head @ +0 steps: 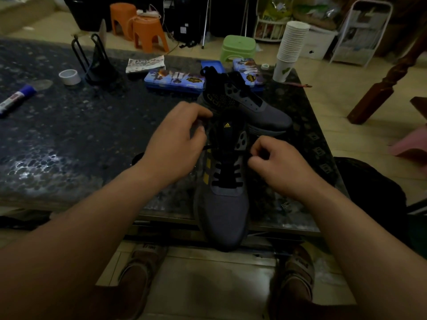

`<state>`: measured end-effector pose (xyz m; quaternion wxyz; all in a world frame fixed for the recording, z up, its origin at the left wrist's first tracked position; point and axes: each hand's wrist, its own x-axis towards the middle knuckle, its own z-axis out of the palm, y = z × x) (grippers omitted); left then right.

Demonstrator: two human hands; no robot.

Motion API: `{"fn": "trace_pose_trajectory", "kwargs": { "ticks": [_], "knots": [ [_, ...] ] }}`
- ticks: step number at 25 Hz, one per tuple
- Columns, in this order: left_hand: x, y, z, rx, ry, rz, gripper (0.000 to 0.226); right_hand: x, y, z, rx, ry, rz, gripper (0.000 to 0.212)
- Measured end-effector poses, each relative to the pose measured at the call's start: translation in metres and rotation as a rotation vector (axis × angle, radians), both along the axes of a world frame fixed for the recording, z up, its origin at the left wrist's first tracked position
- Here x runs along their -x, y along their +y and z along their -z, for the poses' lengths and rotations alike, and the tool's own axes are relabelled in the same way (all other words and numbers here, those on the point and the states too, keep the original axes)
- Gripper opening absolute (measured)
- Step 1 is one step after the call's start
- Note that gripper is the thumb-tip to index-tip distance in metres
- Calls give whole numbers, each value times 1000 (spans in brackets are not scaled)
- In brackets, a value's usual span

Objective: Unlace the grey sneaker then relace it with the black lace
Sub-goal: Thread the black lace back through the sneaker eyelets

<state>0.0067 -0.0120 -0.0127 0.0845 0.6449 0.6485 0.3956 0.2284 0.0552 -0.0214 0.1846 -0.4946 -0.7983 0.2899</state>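
A grey sneaker point(221, 211) with yellow stripes lies on the dark table point(69, 139), toe toward me and hanging over the near edge. A black lace point(227, 174) runs through its lower eyelets in several bars. My left hand point(178, 144) is at the sneaker's left side by the upper eyelets, fingers curled and pinching a lace strand. My right hand point(277, 165) is at the right side, fingertips pinching the other lace end. A second grey sneaker point(249, 105) without a lace lies just behind, on its side.
Two blue tins point(173, 80) lie behind the sneakers. A stack of paper cups point(291, 45), a tape roll point(69, 76), a glue stick point(16, 98) and a black wire stand point(97, 63) are on the table. Orange stools point(141, 28) and a green one stand on the floor.
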Motion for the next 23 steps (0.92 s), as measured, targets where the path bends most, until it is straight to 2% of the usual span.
{"fn": "trace_pose_trajectory", "kwargs": {
  "ticks": [2,4,6,9,11,13,16,18,20,23],
  "knots": [
    [-10,4,-10,-33,-79,54,30,-2,0,-11,148,250,51,15],
    [-20,8,-20,55,-177,167,34,-4,-1,-28,360,615,55,20],
    [-32,11,-31,167,-237,283,37,-5,-1,-42,420,782,19,17],
    [-47,13,-45,278,-384,429,29,-5,0,-56,419,804,-80,10],
    [-44,12,-53,283,-417,379,15,-13,7,-59,440,793,-83,6],
    [-30,14,-56,285,-388,290,24,-24,16,-56,445,716,-20,6],
    [-2,13,-52,325,-488,254,38,-36,23,-45,434,584,101,13],
    [1,12,-47,375,-441,211,42,-33,20,-41,385,506,108,16],
    [-12,11,-43,373,-319,195,35,-21,10,-44,336,448,3,17],
    [-38,10,-45,346,-344,320,37,5,-4,-51,245,405,-145,15]
  ]
}}
